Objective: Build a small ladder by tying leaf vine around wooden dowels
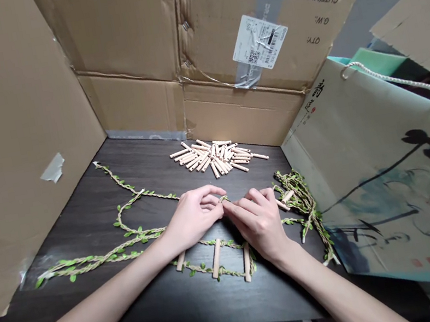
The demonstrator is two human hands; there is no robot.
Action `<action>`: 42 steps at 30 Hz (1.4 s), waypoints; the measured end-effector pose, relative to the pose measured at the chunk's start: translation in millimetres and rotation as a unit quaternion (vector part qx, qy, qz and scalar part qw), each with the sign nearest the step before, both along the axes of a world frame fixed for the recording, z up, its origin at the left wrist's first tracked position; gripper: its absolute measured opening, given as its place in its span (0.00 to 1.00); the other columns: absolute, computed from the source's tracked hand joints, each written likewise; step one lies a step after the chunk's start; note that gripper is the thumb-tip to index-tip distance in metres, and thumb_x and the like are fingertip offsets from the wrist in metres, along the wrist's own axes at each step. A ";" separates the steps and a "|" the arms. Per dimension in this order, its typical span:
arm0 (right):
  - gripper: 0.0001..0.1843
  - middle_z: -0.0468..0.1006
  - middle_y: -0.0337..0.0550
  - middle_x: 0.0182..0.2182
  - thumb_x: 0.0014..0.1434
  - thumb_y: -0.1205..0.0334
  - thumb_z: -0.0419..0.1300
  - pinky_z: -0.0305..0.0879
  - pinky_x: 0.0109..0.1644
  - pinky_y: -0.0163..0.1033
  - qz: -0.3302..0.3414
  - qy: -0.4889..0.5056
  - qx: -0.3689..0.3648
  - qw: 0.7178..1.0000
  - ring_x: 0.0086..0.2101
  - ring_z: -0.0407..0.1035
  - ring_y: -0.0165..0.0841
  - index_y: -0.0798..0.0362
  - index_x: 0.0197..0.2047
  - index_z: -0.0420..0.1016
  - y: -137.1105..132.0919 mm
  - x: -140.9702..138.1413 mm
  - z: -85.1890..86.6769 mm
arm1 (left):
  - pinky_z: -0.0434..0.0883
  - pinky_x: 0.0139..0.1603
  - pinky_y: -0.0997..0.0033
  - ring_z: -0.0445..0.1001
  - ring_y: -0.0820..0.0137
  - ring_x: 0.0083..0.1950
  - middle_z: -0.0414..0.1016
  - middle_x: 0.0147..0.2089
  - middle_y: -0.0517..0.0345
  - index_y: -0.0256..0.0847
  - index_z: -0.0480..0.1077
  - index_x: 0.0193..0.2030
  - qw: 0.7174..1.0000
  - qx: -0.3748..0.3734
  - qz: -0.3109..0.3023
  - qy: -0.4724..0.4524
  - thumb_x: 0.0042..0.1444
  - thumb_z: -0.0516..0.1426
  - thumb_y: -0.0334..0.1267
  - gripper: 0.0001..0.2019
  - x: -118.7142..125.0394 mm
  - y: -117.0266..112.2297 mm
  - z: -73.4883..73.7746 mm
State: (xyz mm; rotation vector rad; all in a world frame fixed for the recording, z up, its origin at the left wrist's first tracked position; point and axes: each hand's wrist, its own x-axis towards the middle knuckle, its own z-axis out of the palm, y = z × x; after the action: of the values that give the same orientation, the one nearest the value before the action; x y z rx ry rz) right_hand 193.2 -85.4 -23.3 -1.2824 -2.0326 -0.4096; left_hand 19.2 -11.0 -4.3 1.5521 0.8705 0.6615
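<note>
Head view: left hand (pixel 199 212) and right hand (pixel 260 220), grip pinched on leafy cord (pixel 224 199) between them; rope ladder (pixel 216 259) lies just bodyward on desk (pixel 154 310), long axis left-right; right hand nearer its end rung (pixel 247 262)

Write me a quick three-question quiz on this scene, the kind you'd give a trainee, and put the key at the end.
1. Multiple choice: what is between the left hand and the right hand where their fingertips meet? (a) a paper bag (b) leafy cord (c) a strip of tape
2. True or false: the heap of wooden sticks lies beyond both hands, near the cardboard wall.
3. Count: how many rungs show on the ladder section just below the hands in the picture?

Key: 1. b. 2. True. 3. Three, the leftmost partly hidden.
</note>
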 end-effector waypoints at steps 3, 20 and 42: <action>0.05 0.85 0.38 0.33 0.69 0.63 0.66 0.52 0.42 0.44 -0.002 0.128 -0.066 0.990 0.32 0.68 0.33 0.51 0.48 0.79 0.4 -0.1 -2.0 | 0.77 0.41 0.73 0.81 0.71 0.34 0.81 0.32 0.60 0.35 0.75 0.48 1.000 -0.015 -0.007 -0.013 0.52 0.62 0.36 0.16 -1.4 2.2 -0.8; 0.05 0.82 0.38 0.29 0.65 0.57 0.68 0.55 0.42 0.44 -0.006 0.334 -0.236 0.912 0.31 0.64 0.36 0.46 0.38 0.86 -1.9 4.2 1.6 | 0.79 0.41 0.69 0.83 0.67 0.37 0.81 0.35 0.57 0.39 0.65 0.55 0.996 -0.041 -0.055 -0.052 0.61 0.60 0.37 0.16 -1.5 -2.8 -0.1; 0.09 0.80 0.38 0.25 0.61 0.54 0.69 0.61 0.41 0.44 -0.033 0.407 -0.294 0.864 0.28 0.63 0.34 0.49 0.33 0.86 1.3 0.1 6.4 | 0.59 0.26 0.73 0.70 0.68 0.24 0.77 0.24 0.57 0.44 0.76 0.22 0.874 0.200 0.000 0.443 0.48 0.65 0.38 0.07 -115.6 81.8 39.2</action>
State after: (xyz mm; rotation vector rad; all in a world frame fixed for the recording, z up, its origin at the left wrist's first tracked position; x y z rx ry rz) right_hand 193.3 -84.1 -17.0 -1.5180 -1.3908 0.6956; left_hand -96.4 70.9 34.9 2.2863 1.4650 0.0780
